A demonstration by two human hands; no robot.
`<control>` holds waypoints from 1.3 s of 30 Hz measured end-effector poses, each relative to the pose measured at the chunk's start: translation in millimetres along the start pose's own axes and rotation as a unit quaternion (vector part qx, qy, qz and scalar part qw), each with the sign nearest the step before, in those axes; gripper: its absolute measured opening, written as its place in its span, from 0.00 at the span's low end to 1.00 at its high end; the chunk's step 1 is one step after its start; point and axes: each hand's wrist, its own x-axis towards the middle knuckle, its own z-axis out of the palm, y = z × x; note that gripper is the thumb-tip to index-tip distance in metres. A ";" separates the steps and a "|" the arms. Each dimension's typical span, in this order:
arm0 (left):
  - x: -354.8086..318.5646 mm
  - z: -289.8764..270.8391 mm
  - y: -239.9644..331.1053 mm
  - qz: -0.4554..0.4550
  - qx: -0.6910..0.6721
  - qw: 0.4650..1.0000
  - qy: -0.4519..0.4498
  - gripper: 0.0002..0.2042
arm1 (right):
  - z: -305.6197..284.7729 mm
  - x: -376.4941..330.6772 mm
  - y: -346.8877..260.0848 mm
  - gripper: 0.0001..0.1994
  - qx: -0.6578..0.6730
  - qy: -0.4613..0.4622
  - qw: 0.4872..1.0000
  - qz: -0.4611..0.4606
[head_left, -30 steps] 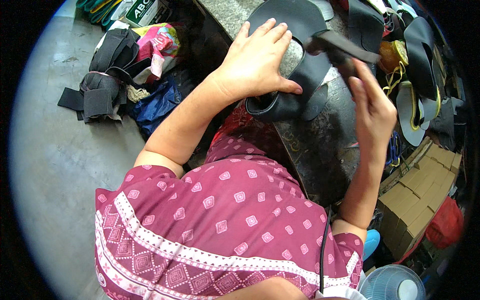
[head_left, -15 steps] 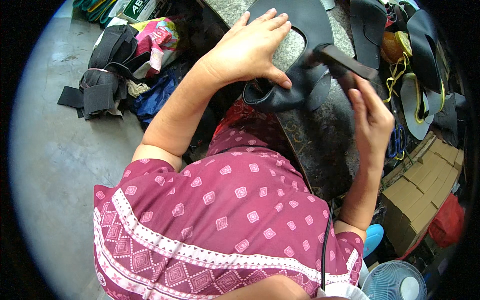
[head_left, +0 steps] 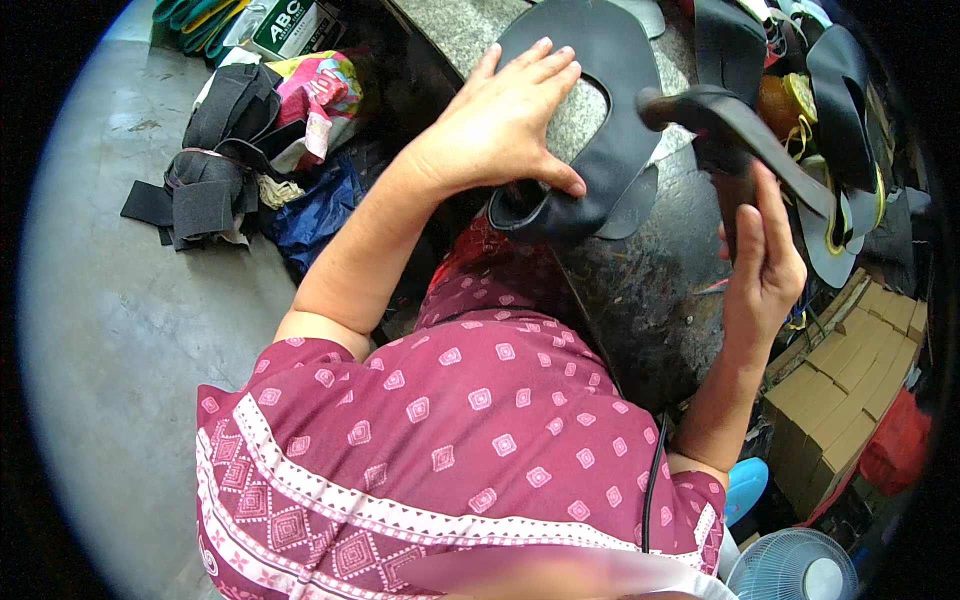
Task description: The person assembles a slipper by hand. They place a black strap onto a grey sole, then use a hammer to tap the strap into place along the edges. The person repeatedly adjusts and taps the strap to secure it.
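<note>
Where left hand (head_left: 500, 125) presses: leather piece (head_left: 610, 120).

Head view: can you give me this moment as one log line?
left hand: flat on black cutout | right hand: grips hammer, raised | surface: stone slab

A small footwear workshop, by the look of it. Cut black pieces (head_left: 600, 130) (soles or uppers, hard to say which) lie on a worn stone block (head_left: 640, 290) that serves as the bench. More sandal parts (head_left: 830, 120) pile up at the far right, with yellow cord among them. Bundles of black strips (head_left: 205, 165) and scraps sit on the bare concrete floor (head_left: 120, 330). Flattened cardboard boxes (head_left: 850, 390) lean beside the block, and a small fan (head_left: 795, 565) stands near them.
</note>
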 end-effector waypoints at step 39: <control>-15.2 24.4 9.1 -0.032 -0.044 0.991 0.122 0.72 | 25.4 25.7 -14.3 0.17 -0.073 -0.060 0.988 -0.123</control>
